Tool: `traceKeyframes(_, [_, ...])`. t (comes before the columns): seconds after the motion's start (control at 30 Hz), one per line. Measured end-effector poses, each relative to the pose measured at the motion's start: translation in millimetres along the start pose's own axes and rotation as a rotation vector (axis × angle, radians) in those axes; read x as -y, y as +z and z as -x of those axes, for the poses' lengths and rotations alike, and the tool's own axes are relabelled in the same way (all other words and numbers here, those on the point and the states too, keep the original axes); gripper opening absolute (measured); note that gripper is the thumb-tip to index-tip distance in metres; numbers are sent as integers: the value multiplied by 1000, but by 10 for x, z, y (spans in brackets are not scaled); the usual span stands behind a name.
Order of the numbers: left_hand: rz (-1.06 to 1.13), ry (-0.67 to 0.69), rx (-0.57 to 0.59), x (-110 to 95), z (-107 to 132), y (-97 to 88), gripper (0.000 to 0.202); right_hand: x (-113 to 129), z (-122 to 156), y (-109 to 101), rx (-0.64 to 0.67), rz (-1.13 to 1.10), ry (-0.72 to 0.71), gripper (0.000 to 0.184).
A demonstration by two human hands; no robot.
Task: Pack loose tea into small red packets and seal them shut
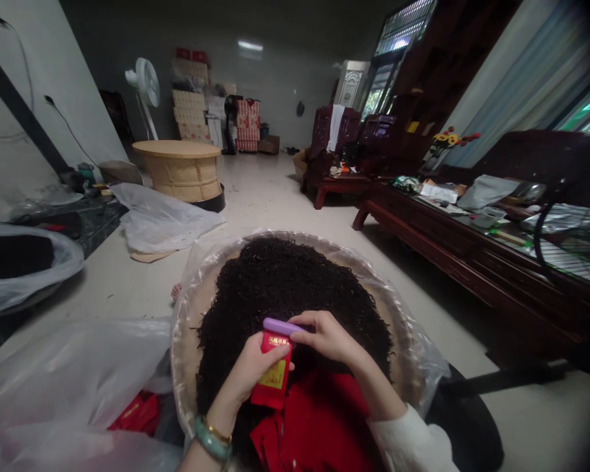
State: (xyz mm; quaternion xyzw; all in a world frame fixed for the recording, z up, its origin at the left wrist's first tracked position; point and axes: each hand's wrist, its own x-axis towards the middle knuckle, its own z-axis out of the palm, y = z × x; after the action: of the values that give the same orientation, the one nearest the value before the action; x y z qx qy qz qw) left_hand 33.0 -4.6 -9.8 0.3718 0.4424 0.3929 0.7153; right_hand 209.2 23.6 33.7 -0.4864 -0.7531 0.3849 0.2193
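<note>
Red foil packets [319,426] lie heaped at the near edge of a round woven basket lined with clear plastic [181,341], which carries a mound of dark loose tea leaves [285,282]. Over the basket's near side, the left hand [250,373], a green bangle [211,440] on its wrist, is closed around a small red packet [274,373] with gold print, held upright. The right hand [327,337] pinches a flat lilac plastic tool [280,326] that touches the packet's top. A crumpled clear plastic sheet [54,387] lies left of the basket, and a dark wooden bench [472,262] stands to the right of the basket.
</note>
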Motion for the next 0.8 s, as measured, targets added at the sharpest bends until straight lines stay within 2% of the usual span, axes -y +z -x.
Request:
traceKeyframes(0.17, [22, -20, 0, -13, 14, 15, 56, -6, 13, 40, -32, 55, -25, 24])
traceKeyframes(0.33, [16, -11, -4, 17, -16, 8, 51, -41, 26, 30, -43, 18, -14, 25])
traceKeyframes(0.47, [66, -3, -25, 24, -21, -28, 56, -229, 1, -34, -178, -54, 80, 39])
traceKeyframes(0.6, [98, 12, -54, 22, -3, -39, 56, -431, -26, -40, -283, 62, 168, 44])
traceKeyframes(0.73, [78, 46, -29, 51, -1, 3, 52, -367, -34, 93, -354, 114, 52, 36])
traceKeyframes(0.8, [55, 71, -10, 71, -12, 24, 49, -260, -42, 191, -330, 94, -11, 25])
